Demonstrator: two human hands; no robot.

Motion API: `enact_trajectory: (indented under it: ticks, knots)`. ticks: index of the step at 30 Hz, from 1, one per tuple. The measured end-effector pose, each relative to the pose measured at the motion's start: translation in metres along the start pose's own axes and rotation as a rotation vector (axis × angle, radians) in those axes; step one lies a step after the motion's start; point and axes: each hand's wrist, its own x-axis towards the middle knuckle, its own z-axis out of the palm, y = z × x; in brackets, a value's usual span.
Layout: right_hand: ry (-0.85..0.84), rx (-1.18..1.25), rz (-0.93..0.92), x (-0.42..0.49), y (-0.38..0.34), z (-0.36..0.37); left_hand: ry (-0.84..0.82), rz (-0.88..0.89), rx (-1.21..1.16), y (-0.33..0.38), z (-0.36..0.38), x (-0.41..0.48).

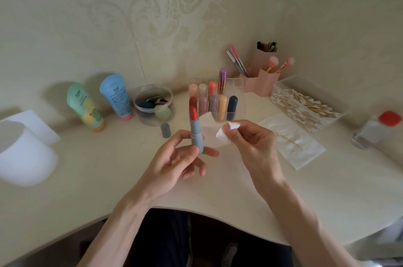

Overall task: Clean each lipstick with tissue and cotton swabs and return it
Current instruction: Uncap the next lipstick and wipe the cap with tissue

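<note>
Cream desk [87,179] w/ a curved front edge, set against a patterned wall. Far L: white sheets [24,153], lying flat. R side: clear swab box [305,105], full of cotton swabs. In front of it a clear tray [303,153] w/ one swab on it.

Centre back: clear organizer [236,92] w/ capped lipsticks upright in two rows. Back row is pink, cream, orange & a tall purple one. Front row is mauve, grey, yellow, navy. L of it: round clear jar [153,103] w/ sponges. Further L: green tube [85,107] & blue tube [116,96], both cap-down and leaning on the wall. Back R: pink holders [261,75] w/ brushes & pencils. Far R: blurred bottle [375,129] w/ red cap.

L hand [174,162] is over the desk, palm up, thumb & fingers clamped on the base of the lipstick [196,131]. Lipstick is upright in front of the organizer: blue-grey case, orange-red bullet wound out, no cap. R hand [250,142] is just R of it, thumb & fingertips pinched on a small wad of tissue [226,129]. Tissue is near the case, not touching. Grey cap [165,130] stands on the desk, btwn jar & L hand.
</note>
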Motion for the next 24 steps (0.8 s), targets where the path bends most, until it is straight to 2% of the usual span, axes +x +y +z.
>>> enact_trajectory:
  ticks: [5,10,14,18,21,24]
  knots:
    - [0.194,-0.111,0.05,0.008,0.003,-0.013,0.129,-0.031,0.133,-0.006,0.001,0.004]
    - [0.187,-0.204,0.077,0.009,0.003,-0.014,0.243,-0.015,0.251,-0.004,0.005,0.013]
    - [0.202,-0.284,0.081,0.011,0.004,-0.015,0.368,0.026,0.554,-0.004,0.007,0.035]
    - [0.304,-0.332,0.035,0.011,0.003,-0.018,0.46,0.02,0.771,-0.009,0.011,0.058]
    - [0.416,-0.328,0.0,0.01,-0.001,-0.019,0.503,0.038,0.836,-0.011,0.014,0.067]
    - [0.446,-0.314,-0.007,0.01,-0.003,-0.019,0.527,0.037,0.861,-0.013,0.014,0.071]
